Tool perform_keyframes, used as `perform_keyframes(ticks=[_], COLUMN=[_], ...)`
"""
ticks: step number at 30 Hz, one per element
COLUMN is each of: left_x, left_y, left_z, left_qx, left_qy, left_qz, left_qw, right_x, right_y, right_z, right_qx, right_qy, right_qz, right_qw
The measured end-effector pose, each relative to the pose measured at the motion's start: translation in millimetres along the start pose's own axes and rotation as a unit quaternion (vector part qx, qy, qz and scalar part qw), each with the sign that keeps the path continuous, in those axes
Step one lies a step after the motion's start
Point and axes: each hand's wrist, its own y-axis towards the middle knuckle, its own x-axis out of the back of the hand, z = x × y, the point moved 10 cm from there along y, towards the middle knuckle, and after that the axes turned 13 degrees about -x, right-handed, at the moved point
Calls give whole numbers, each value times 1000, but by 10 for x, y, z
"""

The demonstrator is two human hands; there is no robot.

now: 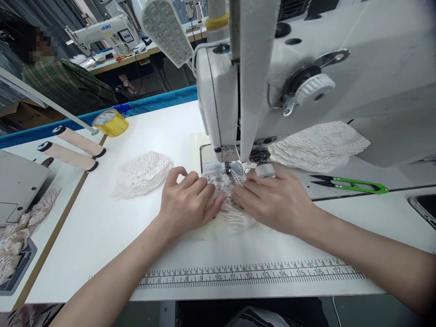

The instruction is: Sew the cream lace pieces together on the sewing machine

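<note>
A piece of white lace fabric (235,217) lies under the needle and presser foot (228,168) of a white sewing machine (220,100). My left hand (187,200) is at its left edge, fingers curled and thumb pointing toward the needle, closed on the lace. From the other side my right hand (277,197) presses its bunched fingertips onto the same lace, just right of the foot. Parts of the fabric are hidden beneath both hands. A gathered lace piece (145,175) lies left of my left hand. Behind my right hand is a stack of lace pieces (320,145).
Green thread snips (357,185) lie to the right. Yellow tape (111,122) and two thread cones (68,156) are at the left. A printed ruler (252,274) runs along the table's front edge. Another person (68,86) sits beyond, near a second sewing machine (105,34).
</note>
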Motion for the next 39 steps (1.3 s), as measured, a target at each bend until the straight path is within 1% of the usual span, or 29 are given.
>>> perform_keyframes(ticks=[2, 4, 6, 9, 11, 14, 18, 20, 23, 28, 31, 39], left_x=[31, -46, -153, -241, -250, -229, -228, -226, -213, -219, -221, -190], left_y=[7, 6, -7, -33, -43, -43, -25, -10, 5, -15, -25, 9], left_z=[-17, -10, 4, 23, 27, 11, -45, -78, -122, -231, -253, -290], left_qx=[-10, -13, -13, -4, 0, -7, -31, -38, -43, -72, -68, -63], left_qy=[-12, -55, -101, -132, -139, -151, -167, -167, -147, -86, -63, -40], left_qz=[-20, -6, 18, 34, 32, 18, 13, 12, 15, 46, 59, 60], left_qw=[1000, 998, 995, 991, 990, 988, 985, 985, 988, 993, 994, 995], right_x=[90, 114, 57, -70, -120, -178, -273, -318, -352, -346, -333, -327], right_y=[-17, -33, -47, -67, -83, -95, -70, -54, -35, -30, -28, -27], right_z=[51, 85, 87, 15, -14, -30, -218, -305, -370, -367, -366, -381], right_qx=[11, 9, -1, -35, -46, -57, -123, -141, -142, -116, -106, -102], right_qy=[1, 30, 39, -3, -11, 9, -22, -31, -25, 16, 38, 46], right_qz=[-21, -15, 10, 46, 63, 91, 124, 134, 133, 113, 102, 96], right_qw=[1000, 999, 999, 998, 997, 994, 984, 980, 981, 987, 988, 989])
